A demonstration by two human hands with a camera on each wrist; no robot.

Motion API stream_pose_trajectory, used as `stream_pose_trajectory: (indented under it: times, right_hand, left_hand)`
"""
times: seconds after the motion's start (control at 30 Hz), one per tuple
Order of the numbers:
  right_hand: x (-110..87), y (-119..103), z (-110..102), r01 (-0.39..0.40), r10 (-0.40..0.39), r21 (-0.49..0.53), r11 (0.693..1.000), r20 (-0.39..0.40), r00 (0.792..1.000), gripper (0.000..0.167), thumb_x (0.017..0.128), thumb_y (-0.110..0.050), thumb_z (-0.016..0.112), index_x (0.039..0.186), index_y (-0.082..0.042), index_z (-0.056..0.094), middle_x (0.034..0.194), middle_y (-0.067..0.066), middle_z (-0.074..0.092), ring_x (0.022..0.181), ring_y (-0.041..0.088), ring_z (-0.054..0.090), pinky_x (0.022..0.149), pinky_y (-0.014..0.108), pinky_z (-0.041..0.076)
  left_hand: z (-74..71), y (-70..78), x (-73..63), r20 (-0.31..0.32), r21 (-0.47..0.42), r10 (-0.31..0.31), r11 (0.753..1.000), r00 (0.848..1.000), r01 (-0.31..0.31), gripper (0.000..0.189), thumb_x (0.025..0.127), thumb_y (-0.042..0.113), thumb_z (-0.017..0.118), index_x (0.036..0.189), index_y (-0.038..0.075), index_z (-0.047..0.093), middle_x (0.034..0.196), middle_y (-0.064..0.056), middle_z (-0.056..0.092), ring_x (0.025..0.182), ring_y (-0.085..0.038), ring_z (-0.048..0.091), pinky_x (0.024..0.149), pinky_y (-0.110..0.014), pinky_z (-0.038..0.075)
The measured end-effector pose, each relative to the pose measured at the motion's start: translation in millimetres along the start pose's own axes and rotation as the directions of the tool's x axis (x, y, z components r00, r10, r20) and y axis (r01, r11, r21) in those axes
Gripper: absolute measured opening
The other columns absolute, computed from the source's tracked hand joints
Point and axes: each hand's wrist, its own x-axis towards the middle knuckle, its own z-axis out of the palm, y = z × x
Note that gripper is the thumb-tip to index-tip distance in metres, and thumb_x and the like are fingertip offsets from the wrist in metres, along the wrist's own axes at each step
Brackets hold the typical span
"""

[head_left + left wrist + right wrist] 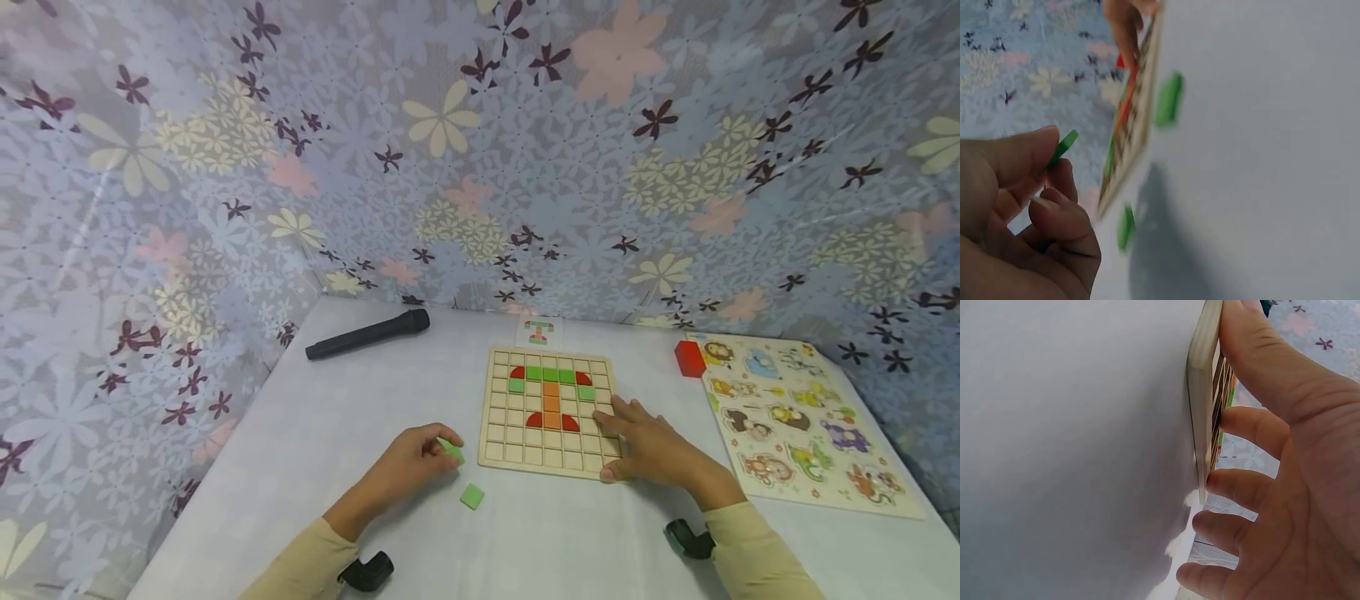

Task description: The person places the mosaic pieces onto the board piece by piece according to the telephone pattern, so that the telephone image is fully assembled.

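My left hand (420,457) pinches a green square tile (1063,147) between thumb and fingertip, left of the wooden grid board (504,454). Two more green tiles lie on the table in the left wrist view, one near the board's corner (1125,227) and another farther along (1169,100). On the board, red quarter-round pieces (570,423), orange squares (551,404) and green squares (550,374) form a T-like figure with a red foot. With fingers spread, my right hand (651,446) rests at the board's right edge, thumb at the near corner.
Behind the board lies a pattern card (538,331) showing a similar figure. A black microphone (367,334) is at the back left. To the right are a red block (690,358) and an animal puzzle board (810,492). A floral cloth (480,167) hangs behind the table.
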Motion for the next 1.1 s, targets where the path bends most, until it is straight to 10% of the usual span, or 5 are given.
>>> stream_pose_trajectory:
  times: [0.43,0.8,1.1]
  right_hand:
    - [-2.0,3,-1,-0.024,0.024,0.012,1.000,0.005,1.000,0.103,0.071,-0.060,0.082,0.152,-0.007,0.047,0.162,0.032,0.024,0.146,0.060,0.017,0.107,0.080,0.016]
    - [0.8,7,4,-0.022,0.022,0.015,1.000,0.002,1.000,0.103,0.070,-0.060,0.083,0.152,-0.009,0.048,0.161,0.032,0.025,0.145,0.061,0.019,0.106,0.081,0.017]
    - [3.6,3,5,-0.020,0.020,0.014,1.000,-0.009,1.000,0.100,0.072,-0.059,0.082,0.153,-0.011,0.047,0.162,0.030,0.024,0.146,0.059,0.018,0.106,0.081,0.017]
  left_hand:
    - [65.4,49.0,76.4,0.047,-0.182,-0.031,0.983,0.998,0.039,0.033,0.086,0.012,0.081,0.117,0.008,0.071,0.079,-0.002,0.071,0.065,-0.015,0.055,0.058,-0.027,0.042]
    - [111.2,51.5,105.5,-0.057,-0.050,-0.079,0.996,0.995,0.076,0.029,0.080,0.005,0.083,0.108,0.009,0.076,0.075,0.004,0.070,0.069,-0.010,0.062,0.064,-0.026,0.049]
    - [122.8,52.5,108.5,-0.066,0.182,0.013,0.983,0.998,0.000,0.022,0.078,0.009,0.087,0.098,0.007,0.077,0.070,0.009,0.063,0.065,-0.004,0.053,0.064,-0.022,0.045]
